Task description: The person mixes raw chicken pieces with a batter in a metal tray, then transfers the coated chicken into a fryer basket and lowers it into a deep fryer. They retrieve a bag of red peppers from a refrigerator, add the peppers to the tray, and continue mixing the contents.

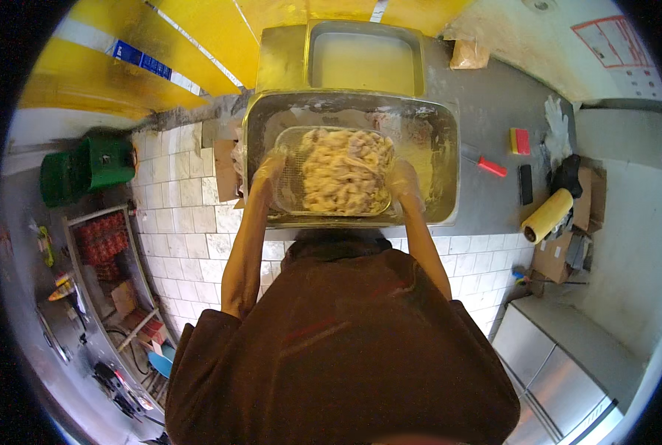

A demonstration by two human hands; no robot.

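Note:
Both hands wear thin clear gloves. My left hand [271, 167] grips the left side of a rectangular wire-mesh basket [289, 186], and my right hand [405, 182] is at its right side. Pale, flour-coated pieces of food [346, 172], perhaps raw meat, fill the basket's middle and right part. The basket is in or just over a large metal tub [449, 167]; whether it touches the bottom cannot be seen. Flour [422, 158] lies on the tub's floor and clings to its walls. My fingertips are partly hidden by the basket's rim.
Behind the tub stands a metal pan [367, 61] of cloudy liquid. On the grey counter [475, 117] to the right lie a red-handled knife [492, 166], a sponge [520, 141], a black phone-like object [525, 184], a glove [557, 125] and a film roll [548, 216]. Green crates [105, 161] stand left.

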